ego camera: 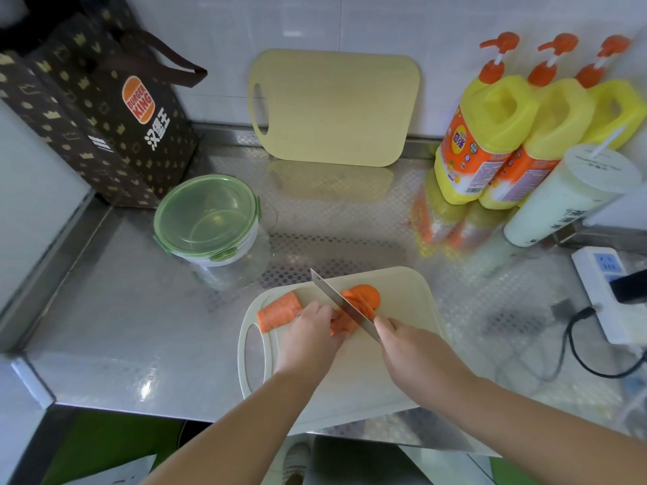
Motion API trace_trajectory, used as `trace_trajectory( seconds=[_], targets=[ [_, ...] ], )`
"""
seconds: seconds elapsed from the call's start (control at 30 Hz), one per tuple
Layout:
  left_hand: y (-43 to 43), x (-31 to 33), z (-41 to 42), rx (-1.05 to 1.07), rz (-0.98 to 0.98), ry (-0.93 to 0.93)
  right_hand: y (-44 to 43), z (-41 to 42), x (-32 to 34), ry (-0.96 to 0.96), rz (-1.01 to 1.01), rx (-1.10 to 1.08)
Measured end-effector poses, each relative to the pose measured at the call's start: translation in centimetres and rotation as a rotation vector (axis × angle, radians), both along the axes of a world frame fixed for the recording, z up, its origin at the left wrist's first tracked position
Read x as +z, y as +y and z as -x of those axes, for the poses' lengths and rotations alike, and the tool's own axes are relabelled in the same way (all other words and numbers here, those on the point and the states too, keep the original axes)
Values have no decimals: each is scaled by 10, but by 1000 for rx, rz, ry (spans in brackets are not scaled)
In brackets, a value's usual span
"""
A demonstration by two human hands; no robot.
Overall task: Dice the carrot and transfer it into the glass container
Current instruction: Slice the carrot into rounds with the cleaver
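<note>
The left hand (310, 330) holds a carrot piece (342, 323) down on the cutting board (406, 309), fingers curled over it. The right hand (409, 348) wraps its fingers round the handle of the knife (334, 297), blade set across the carrot piece. Cut slices (366, 298) lie just right of the blade; a second chunk (280, 309) lies to the left. The glass container (208, 218), green lid on, stands on the worktop (122, 327) beyond the board.

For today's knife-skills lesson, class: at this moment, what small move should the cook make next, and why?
Probably press the knife down through the carrot piece that the left hand steadies, finishing another slice. The right hand grips the knife, its blade lies across that piece, cut slices rest just beyond it on the cutting board, and nothing is diced yet.
</note>
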State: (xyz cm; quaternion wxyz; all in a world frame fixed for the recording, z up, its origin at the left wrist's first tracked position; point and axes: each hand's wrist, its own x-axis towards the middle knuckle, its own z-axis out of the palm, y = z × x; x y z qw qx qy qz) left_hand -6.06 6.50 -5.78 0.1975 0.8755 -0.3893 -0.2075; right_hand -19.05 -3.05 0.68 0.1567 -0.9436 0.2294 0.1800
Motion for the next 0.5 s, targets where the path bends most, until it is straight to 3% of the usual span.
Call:
trace_trajectory(
  seconds=[0.5],
  targets=[
    [-1, -11, -3, -2, 49, -7, -4, -12, -16, 73, 16, 45]
  ],
)
